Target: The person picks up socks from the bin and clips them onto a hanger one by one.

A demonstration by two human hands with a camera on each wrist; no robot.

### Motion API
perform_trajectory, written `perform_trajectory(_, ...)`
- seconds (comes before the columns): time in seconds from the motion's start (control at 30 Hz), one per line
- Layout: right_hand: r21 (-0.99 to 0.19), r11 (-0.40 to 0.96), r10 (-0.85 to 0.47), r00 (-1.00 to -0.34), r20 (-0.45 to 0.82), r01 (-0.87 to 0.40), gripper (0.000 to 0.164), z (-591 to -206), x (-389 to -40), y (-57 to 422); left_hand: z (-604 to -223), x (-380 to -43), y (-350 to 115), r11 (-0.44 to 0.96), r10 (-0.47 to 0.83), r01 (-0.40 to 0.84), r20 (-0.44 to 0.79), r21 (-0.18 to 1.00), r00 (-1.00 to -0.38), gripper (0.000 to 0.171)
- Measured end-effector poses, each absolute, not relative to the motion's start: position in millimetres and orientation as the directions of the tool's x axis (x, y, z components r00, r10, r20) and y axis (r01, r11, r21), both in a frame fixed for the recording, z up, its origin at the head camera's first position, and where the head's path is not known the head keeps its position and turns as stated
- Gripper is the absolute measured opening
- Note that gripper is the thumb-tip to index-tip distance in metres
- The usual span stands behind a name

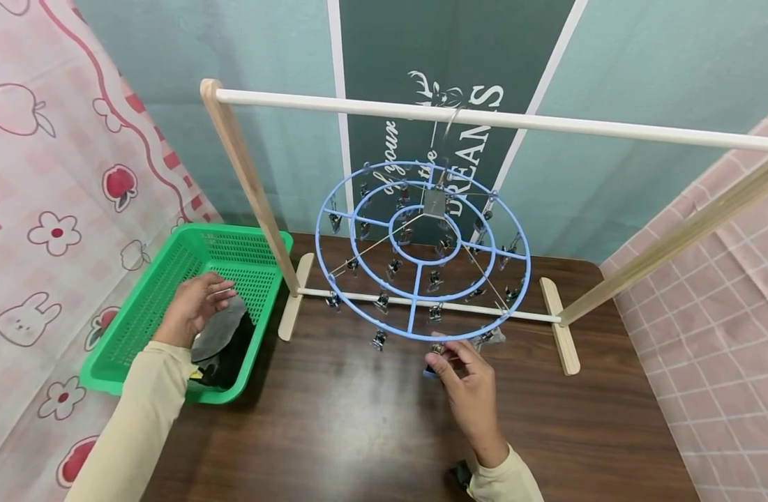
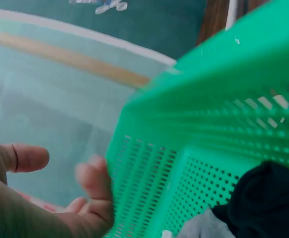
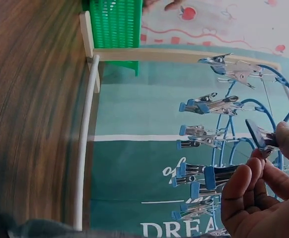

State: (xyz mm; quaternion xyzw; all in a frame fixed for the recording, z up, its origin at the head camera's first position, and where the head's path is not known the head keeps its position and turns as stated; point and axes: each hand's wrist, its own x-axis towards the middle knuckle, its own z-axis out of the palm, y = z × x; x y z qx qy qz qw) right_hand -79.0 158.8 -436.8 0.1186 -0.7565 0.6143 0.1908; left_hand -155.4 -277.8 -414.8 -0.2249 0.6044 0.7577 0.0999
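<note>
My right hand pinches a metal clip at the front rim of a round blue drying hanger. In the right wrist view, thumb and fingertips squeeze this blue-tipped clip, and no cloth shows in it. Over the green basket, my left hand hovers with loosely bent fingers and holds nothing. Beneath it lie a grey cloth and a black cloth, their kinds unclear. The left wrist view shows the left hand beside the basket wall, slightly blurred.
A white rail on wooden posts carries the hanger by its hook. Several more clips dangle from its rings. A small greyish piece hangs at the right front rim. A wood-grain table lies below, with curtains behind.
</note>
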Motion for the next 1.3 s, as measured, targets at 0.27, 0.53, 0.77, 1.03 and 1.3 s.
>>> perform_trajectory(0.27, -0.938, 0.153, 0.059, -0.944, 0.324, -0.312, 0.015, -441, -78, 163, -439, -176, -306, 0.054, -0.022, -0.601, -0.601, 0.797, -0.799, 0.049)
perform_trajectory(0.53, -0.957, 0.148, 0.056, -0.964, 0.262, -0.251, 0.019, -428, -73, 158, -447, -178, -310, 0.137, -0.099, -0.632, -0.624, 0.763, -0.775, 0.079)
perform_trajectory(0.77, -0.965, 0.104, 0.058, -0.967, 0.248, -0.241, 0.018, -426, -73, 159, -443, -177, -309, 0.300, -0.144, -0.644, -0.634, 0.704, -0.760, 0.075)
perform_trajectory(1.03, -0.967, 0.058, -0.004, -0.969, 0.247, -0.247, 0.016, -442, -73, 165, -451, -177, -312, 0.395, -0.066, -0.637, -0.671, 0.662, -0.739, 0.074)
perform_trajectory(1.3, -0.970, 0.088, 0.009, -0.973, 0.229, -0.227, 0.008, -439, -71, 167, -443, -169, -308, 0.371, -0.216, -0.574, -0.534, 0.730, -0.818, 0.037)
